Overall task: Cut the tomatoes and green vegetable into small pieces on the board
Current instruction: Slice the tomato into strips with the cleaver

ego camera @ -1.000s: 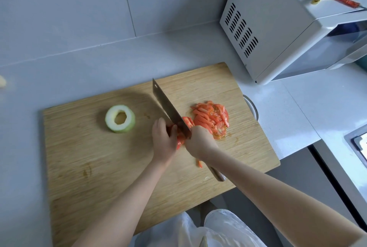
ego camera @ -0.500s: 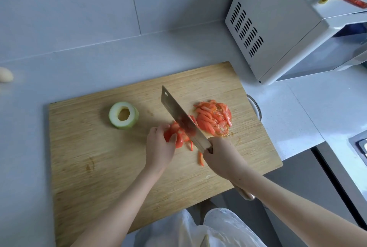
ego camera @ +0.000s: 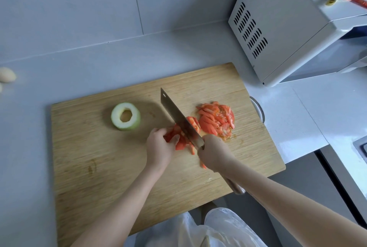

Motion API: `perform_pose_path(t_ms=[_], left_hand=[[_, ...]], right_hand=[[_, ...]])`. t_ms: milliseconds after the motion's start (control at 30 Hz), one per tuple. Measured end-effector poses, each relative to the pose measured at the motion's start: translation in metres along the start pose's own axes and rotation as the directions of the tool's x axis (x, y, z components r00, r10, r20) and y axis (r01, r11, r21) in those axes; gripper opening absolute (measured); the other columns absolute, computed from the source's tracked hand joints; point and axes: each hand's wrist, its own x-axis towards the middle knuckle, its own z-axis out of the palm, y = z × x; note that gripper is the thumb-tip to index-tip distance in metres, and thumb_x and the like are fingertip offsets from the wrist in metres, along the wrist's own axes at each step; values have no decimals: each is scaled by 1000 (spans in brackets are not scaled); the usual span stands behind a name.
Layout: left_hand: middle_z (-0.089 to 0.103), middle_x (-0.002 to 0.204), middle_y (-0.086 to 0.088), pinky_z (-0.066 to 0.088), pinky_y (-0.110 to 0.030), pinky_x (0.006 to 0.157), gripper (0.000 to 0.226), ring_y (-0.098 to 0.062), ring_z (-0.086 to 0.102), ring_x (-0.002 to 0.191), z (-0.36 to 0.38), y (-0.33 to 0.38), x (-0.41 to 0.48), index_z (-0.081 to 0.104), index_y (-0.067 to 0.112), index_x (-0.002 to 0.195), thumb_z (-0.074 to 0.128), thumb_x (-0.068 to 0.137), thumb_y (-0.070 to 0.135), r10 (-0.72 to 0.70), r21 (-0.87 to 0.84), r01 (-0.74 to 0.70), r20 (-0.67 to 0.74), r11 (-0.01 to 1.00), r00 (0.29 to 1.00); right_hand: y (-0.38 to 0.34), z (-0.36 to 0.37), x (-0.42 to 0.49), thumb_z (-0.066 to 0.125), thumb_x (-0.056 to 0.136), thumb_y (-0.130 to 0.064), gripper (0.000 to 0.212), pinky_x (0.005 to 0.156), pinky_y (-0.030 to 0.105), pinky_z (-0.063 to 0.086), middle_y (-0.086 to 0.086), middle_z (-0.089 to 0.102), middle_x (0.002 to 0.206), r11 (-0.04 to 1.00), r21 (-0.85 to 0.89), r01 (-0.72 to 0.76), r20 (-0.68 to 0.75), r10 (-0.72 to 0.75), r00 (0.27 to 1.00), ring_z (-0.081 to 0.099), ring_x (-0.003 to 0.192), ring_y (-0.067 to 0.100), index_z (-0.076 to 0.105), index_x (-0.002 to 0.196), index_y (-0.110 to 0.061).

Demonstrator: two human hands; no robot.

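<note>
Counter (ego camera: 79,63) is pale grey, with a white microwave (ego camera: 288,34) sitting at the back right. Wooden board (ego camera: 95,167) takes up most of the middle, angled a bit, its right end near the microwave.

Right hand (ego camera: 215,153) is wrapped tight around the handle of the cleaver (ego camera: 174,111), right up by the blade. The blade runs diagonally away toward the board's far edge and comes down on the tomato (ego camera: 179,142). Left hand (ego camera: 158,151) has its fingers curled over that tomato chunk, pinning it to the board just left of the blade.

Pile (ego camera: 216,120) of sliced tomato lies just right of the blade, a bit of juice beside it. Green ring (ego camera: 119,125), hollow in the middle, sits flat on the board, well left of the cleaver, untouched. A couple of slivers (ego camera: 192,149) lie between the hands.
</note>
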Motion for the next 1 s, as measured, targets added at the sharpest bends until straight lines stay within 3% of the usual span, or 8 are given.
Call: perform_pose_path(t_ms=[233, 400, 567, 733, 900, 1000], left_hand=[[59, 85, 1, 35, -19, 72, 18, -16, 58, 83, -1, 1, -1, 71, 14, 97, 71, 80, 19, -5, -13, 5, 4, 1000, 1000], [64, 104, -5, 34, -15, 78, 32, -18, 58, 98, 0, -2, 1, 67, 10, 109, 71, 80, 23, -42, 7, 42, 9, 999, 999], [60, 84, 2, 33, -17, 68, 15, -16, 59, 83, -1, 1, 1, 71, 13, 93, 72, 78, 17, -20, -14, 20, 26, 1000, 999], [59, 82, 2, 35, -20, 69, 16, -14, 54, 80, -1, 2, 2, 71, 11, 93, 71, 78, 17, 11, 13, -12, 15, 1000, 1000], [61, 85, -1, 33, -20, 68, 14, -15, 55, 81, 1, 1, 2, 69, 12, 92, 70, 80, 18, -6, 10, 6, 31, 1000, 999], [61, 88, 0, 36, -19, 69, 15, -13, 55, 80, 1, -1, 1, 64, 14, 89, 72, 78, 20, -27, -24, 28, 25, 999, 999]], right_hand=[[3, -3, 0, 43, 87, -6, 27, 35, 19, 31, -2, 44, 51, 985, 161, 62, -106, -45, 993, 39, 35, 7, 41, 62, -16], [9, -13, -21, 42, 85, -5, 21, 42, 20, 30, -4, 46, 56, 995, -13, 95, -83, -96, 992, 39, 45, 9, 46, 67, -14], [14, -6, -23, 39, 87, -6, 16, 46, 20, 34, -1, 49, 65, 992, -116, 44, -8, -45, 999, 43, 53, 12, 53, 80, -10], [8, 7, -10, 39, 86, -5, 16, 49, 24, 36, 3, 53, 73, 990, -140, 19, -53, -27, 998, 47, 61, 18, 55, 86, -6], [-10, 12, 17, 42, 87, -7, 11, 47, 27, 43, 6, 57, 73, 998, -52, 43, -80, -47, 996, 57, 60, 24, 51, 80, -8], [-3, 5, 12, 41, 85, -6, 16, 39, 23, 37, 4, 56, 64, 997, 44, 70, -73, -66, 995, 51, 47, 16, 54, 76, -6]])
